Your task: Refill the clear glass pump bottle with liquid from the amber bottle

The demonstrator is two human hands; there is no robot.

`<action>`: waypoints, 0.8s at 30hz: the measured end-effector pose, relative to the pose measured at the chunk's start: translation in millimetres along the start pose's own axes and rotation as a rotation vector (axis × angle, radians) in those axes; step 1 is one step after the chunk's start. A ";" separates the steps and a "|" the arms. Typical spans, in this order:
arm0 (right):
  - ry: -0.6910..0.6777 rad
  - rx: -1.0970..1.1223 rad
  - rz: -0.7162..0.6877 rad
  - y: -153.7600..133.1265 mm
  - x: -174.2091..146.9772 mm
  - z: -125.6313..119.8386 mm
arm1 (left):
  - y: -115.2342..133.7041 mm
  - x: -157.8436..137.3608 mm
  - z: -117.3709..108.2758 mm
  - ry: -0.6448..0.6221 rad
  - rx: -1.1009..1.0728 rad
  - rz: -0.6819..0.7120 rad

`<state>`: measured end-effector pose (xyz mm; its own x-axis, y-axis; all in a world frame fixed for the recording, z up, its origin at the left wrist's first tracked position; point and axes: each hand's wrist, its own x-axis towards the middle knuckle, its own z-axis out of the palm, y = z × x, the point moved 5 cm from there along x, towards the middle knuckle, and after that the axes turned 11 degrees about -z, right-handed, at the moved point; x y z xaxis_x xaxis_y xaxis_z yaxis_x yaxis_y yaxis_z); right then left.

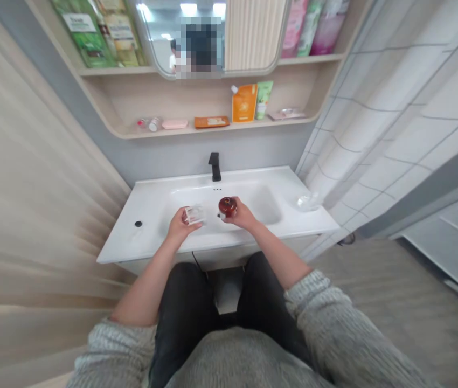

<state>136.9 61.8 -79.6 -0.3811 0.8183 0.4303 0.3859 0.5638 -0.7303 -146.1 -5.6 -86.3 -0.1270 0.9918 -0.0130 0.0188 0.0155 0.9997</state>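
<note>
Over the left part of the white sink basin (253, 202), my left hand (178, 229) is closed around a small clear square container (195, 215). What the container holds, if anything, is too small to tell. My right hand (245, 215) grips a reddish-brown bottle (228, 206), seen from above, its top facing me. A small gap separates the container and the bottle. Both are held above the basin, in front of the black faucet (215, 167).
A small round black object (138, 223) lies on the counter's left side. A clear item (307, 202) stands at the right end. Above, the shelf (164, 132) carries an orange pouch (244, 103), a green tube (263, 100) and a pink bar-shaped item (174, 124). Curtains hang on both sides.
</note>
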 end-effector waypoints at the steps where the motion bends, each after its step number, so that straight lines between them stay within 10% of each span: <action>1: -0.053 -0.010 0.022 5.8 7.3 6.9 | -1.6 8.5 0.9 0.010 0.010 0.012; 9: -0.087 0.034 0.135 51.5 14.4 35.6 | -29.5 60.2 13.8 0.066 0.022 -0.012; 24: -0.154 0.149 0.001 72.3 15.6 47.5 | -52.0 70.3 10.9 0.093 0.111 -0.005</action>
<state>118.9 110.0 -151.0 -0.5090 0.7855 0.3521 0.2620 0.5310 -0.8058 -145.2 64.8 -139.4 -0.2190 0.9757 -0.0108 0.1273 0.0396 0.9911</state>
